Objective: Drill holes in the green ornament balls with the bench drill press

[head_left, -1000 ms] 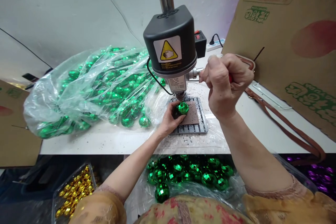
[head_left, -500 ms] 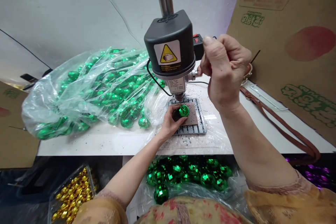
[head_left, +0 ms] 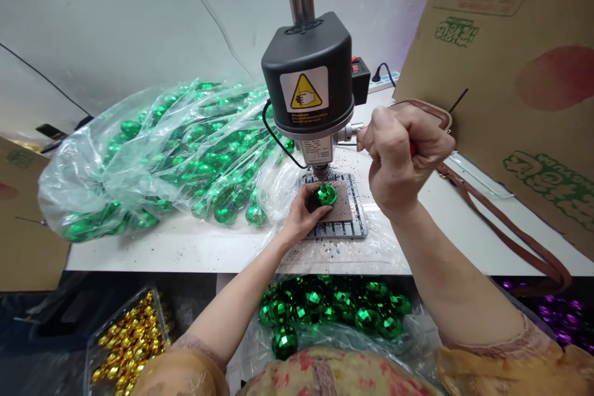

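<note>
Thumb and fingers of my left hand (head_left: 304, 213) grip a shiny green ball (head_left: 327, 195) from its left side. The ball rests on a brownish square pad (head_left: 341, 207) over the slotted grey base plate (head_left: 359, 223) of a small drill press (head_left: 309, 80). Directly above the ball is the press's chuck (head_left: 320, 171); dark specks litter the plate around it. My right hand (head_left: 403, 154) is wrapped round the press's feed lever (head_left: 350, 131), with a bit of red showing between the fingers. Most of the lever's grip is hidden by that hand.
A clear plastic bag (head_left: 185, 154) of green balls lies on the left of the white table (head_left: 185, 253). More green mirror-faceted balls (head_left: 334, 306) sit below the front edge, near a bin of gold balls (head_left: 130, 340). At right are a brown strap (head_left: 501, 229) and a cardboard box (head_left: 505, 111).
My right hand has come down and slightly right with the lever. The press head appears a little further right as the view shifts. My left hand still holds the ball on the pad.
</note>
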A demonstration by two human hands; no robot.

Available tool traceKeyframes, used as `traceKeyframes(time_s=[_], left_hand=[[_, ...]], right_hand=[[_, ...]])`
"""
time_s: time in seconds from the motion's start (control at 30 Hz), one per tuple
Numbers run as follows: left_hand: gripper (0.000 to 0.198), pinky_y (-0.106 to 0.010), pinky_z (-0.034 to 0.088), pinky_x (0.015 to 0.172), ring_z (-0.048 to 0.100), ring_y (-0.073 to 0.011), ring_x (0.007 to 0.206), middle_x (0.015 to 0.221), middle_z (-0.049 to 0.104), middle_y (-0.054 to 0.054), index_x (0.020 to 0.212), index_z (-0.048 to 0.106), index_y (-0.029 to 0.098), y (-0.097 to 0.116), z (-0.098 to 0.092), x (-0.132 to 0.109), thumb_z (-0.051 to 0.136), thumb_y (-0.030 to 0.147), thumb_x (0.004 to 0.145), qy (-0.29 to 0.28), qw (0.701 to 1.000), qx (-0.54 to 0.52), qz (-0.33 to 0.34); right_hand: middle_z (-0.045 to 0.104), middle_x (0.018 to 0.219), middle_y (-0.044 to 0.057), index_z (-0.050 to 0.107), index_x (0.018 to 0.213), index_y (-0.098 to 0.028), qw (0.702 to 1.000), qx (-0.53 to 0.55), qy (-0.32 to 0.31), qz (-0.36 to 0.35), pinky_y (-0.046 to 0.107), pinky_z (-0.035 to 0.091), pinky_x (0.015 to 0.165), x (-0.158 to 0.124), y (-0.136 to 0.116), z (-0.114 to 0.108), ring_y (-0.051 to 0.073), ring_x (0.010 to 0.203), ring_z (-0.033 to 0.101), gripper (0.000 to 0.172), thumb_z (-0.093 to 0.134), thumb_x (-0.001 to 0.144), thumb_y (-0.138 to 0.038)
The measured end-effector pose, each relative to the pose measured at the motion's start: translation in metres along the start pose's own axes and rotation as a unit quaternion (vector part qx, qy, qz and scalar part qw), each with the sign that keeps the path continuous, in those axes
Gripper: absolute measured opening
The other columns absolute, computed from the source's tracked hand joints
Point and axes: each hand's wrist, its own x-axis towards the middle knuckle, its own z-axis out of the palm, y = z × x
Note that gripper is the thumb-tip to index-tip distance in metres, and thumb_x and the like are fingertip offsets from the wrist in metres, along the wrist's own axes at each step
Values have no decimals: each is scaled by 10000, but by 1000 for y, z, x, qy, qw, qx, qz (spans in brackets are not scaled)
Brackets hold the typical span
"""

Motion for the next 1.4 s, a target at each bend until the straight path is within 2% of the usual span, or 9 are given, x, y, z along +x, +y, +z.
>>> traceKeyframes(time_s=[0.2, 0.43, 0.77, 1.0, 1.27, 1.4], left_hand=[[543, -470, 483, 1099, 629, -268, 1220, 1249, 653, -105, 1269, 552, 214, 0, 1, -1, 816, 433, 849, -1, 1000, -8, 5], [542, -473, 495, 1091, 636, -267, 1210, 1248, 659, -102, 1274, 561, 223, -2, 0, -1, 812, 448, 850, 1, 1000, -9, 1], [544, -472, 496, 1088, 633, -265, 1209, 1254, 652, -102, 1276, 553, 225, 1, 0, -1, 799, 469, 857, -1, 1000, 0, 0], [548, -474, 487, 1084, 629, -267, 1210, 1253, 652, -108, 1284, 546, 220, 1, 0, -2, 798, 459, 860, 0, 1000, 6, 3], [547, -478, 483, 1102, 627, -266, 1226, 1265, 654, -113, 1291, 554, 216, 4, 1, -2, 795, 458, 863, 3, 1000, 4, 6], [555, -473, 500, 1078, 637, -263, 1199, 1240, 662, -107, 1261, 561, 213, 1, 2, -2, 813, 473, 841, 13, 1000, 8, -3]], right_hand=[[244, 505, -54, 269, 578, -199, 999, -5, 14, -30, 282, 352, 472, -8, 4, 1, 57, 449, 287, 526, 615, 962, -301], [225, 493, -60, 239, 584, -189, 998, 13, 0, -64, 279, 334, 442, -11, 8, -2, 43, 422, 239, 524, 607, 949, -261], [253, 516, -69, 209, 599, -192, 995, -5, 4, -100, 262, 391, 469, -20, 16, -8, 41, 432, 339, 497, 583, 926, -195], [259, 510, -69, 218, 576, -189, 994, 2, 14, -112, 275, 329, 417, -22, 17, -7, 47, 416, 311, 483, 581, 892, -150], [268, 492, -69, 212, 554, -191, 992, -1, -4, -127, 295, 391, 435, -31, 19, -13, 58, 403, 313, 484, 569, 873, -117], [244, 493, -69, 232, 555, -193, 996, -6, 20, -89, 276, 354, 425, -20, 12, -7, 51, 400, 296, 497, 581, 908, -170]])
